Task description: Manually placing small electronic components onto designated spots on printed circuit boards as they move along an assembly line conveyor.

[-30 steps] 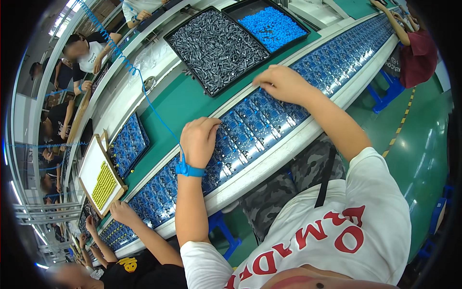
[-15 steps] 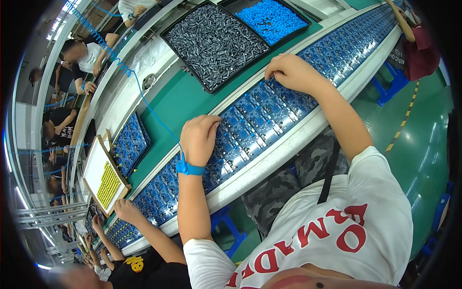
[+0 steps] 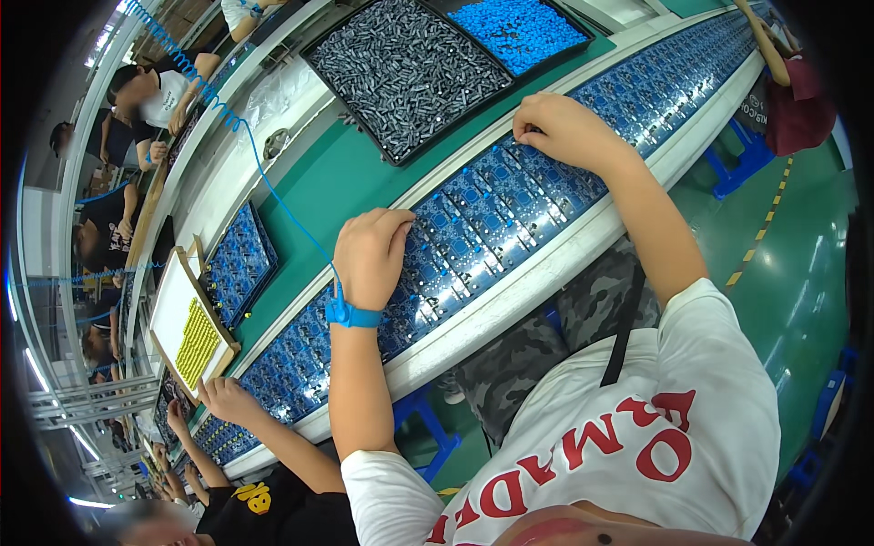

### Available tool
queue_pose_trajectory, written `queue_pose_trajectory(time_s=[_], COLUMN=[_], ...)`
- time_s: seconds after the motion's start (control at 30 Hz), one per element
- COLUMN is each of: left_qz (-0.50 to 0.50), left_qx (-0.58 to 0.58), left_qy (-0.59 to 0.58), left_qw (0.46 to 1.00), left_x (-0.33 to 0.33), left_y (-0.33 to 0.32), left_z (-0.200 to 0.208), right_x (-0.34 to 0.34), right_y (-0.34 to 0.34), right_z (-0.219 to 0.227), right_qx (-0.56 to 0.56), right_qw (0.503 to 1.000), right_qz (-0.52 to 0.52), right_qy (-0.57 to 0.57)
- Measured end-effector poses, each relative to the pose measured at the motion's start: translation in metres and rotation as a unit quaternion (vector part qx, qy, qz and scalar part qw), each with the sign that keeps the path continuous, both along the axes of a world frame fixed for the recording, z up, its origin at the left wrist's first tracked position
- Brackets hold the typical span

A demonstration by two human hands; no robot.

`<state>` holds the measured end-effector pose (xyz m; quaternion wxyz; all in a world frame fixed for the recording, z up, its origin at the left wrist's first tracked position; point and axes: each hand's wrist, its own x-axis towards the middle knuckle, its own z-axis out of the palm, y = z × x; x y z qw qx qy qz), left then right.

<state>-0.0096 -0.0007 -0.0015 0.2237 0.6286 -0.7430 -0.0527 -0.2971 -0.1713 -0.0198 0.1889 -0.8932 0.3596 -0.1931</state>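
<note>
A long row of blue circuit boards (image 3: 473, 218) lies along the line, with small blue parts standing on several of them. My left hand (image 3: 369, 259) hovers over the boards' far side, thumb and forefinger pinched together. Around that wrist sits a blue wrist strap (image 3: 353, 314) with a coiled cord (image 3: 284, 205). Farther right, my right hand (image 3: 569, 135) is above the boards, its fingers curled together near their far edge. Whatever either pinch holds is hidden. Beyond the hands stand a black tray of dark grey cylindrical parts (image 3: 410, 77) and a tray of small blue parts (image 3: 521, 35).
A white board with rows of yellow parts (image 3: 196, 346) and stacked blue boards (image 3: 241, 264) stand at the left. A co-worker's hand (image 3: 228, 400) is near them. Pale rails (image 3: 510, 318) border the line. Other people work across and at far right.
My right hand has shifted slightly right and away from me. My left hand has moved a little left. Both keep their fingers closed. The view has shifted slightly.
</note>
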Motion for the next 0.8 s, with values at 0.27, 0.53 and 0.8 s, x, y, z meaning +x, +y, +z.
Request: queue_pose_trajectory(time_s=[0.27, 0.53, 0.8], left_qz=[-0.027, -0.005, -0.006], left_qx=[-0.029, 0.002, 0.001], left_qy=[-0.008, -0.011, -0.013], left_qw=[0.999, 1.000, 1.000], left_x=[0.002, 0.001, 0.003], left_y=[-0.001, -0.001, -0.001], left_z=[-0.002, 0.000, -0.001], right_x=[0.003, 0.003, 0.008], right_y=[0.002, -0.003, 0.003], right_z=[-0.003, -0.010, 0.002], right_qx=[-0.011, -0.064, 0.004], right_qw=[0.999, 0.998, 0.998], right_qz=[0.009, 0.023, 0.016], right_qy=[-0.045, -0.018, -0.054])
